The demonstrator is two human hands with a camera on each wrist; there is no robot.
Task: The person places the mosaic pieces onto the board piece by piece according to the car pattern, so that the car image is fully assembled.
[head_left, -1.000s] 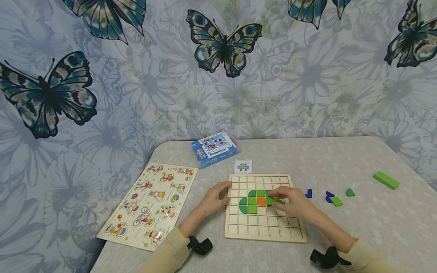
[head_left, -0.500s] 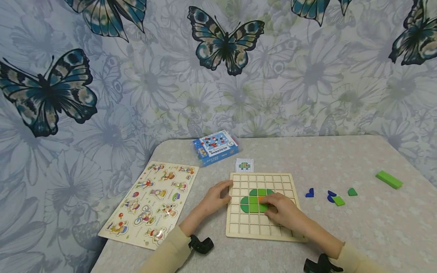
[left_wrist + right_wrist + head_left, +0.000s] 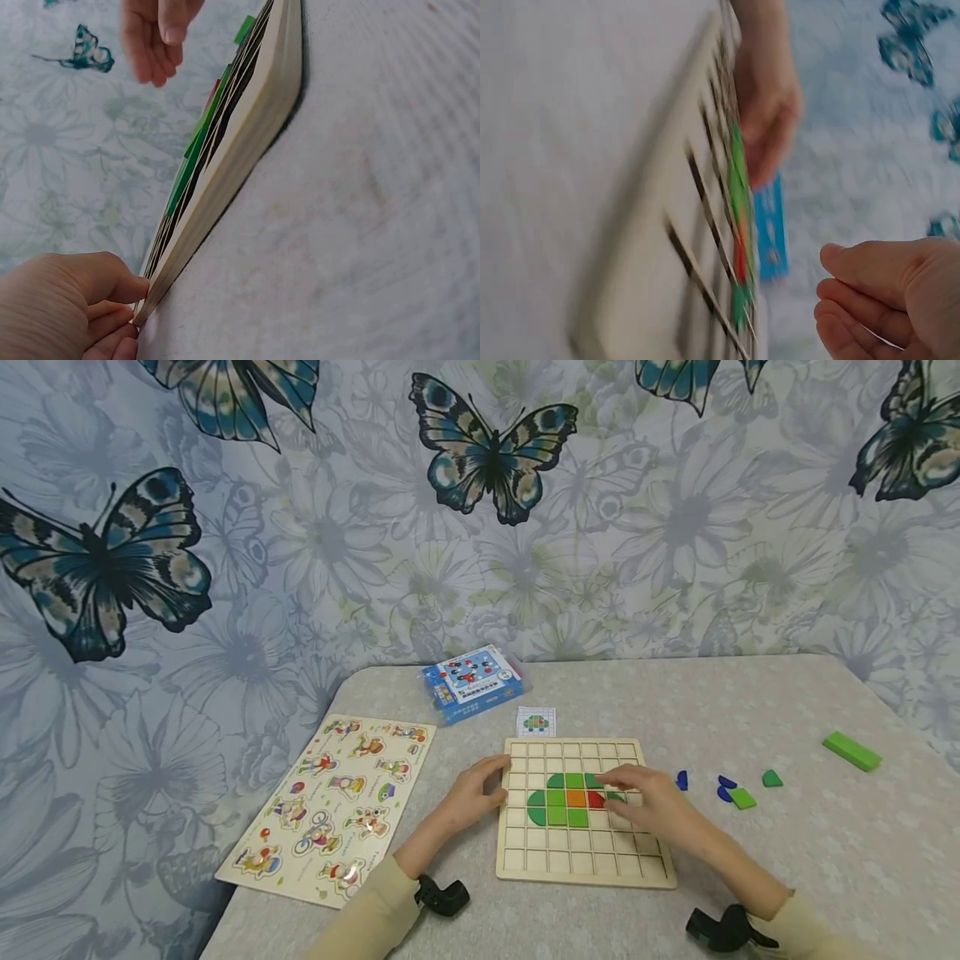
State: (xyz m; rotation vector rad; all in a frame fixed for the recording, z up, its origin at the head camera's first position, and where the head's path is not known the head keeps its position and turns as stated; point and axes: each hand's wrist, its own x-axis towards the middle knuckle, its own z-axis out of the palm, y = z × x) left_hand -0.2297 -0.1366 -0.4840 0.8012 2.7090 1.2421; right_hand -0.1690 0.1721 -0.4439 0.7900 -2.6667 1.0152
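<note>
L hand [image 3: 471, 795] on grid board [image 3: 581, 860] edge

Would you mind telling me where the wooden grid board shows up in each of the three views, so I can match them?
Head: the wooden grid board lies flat at lower centre, between both hands.
Left wrist: seen edge-on, a pale slab running diagonally from the bottom left to the top centre.
Right wrist: blurred, tilted steeply across the left and centre.
Shared landmark: the green tiles set in the board, seen as a green strip along its face in both wrist views.
</note>
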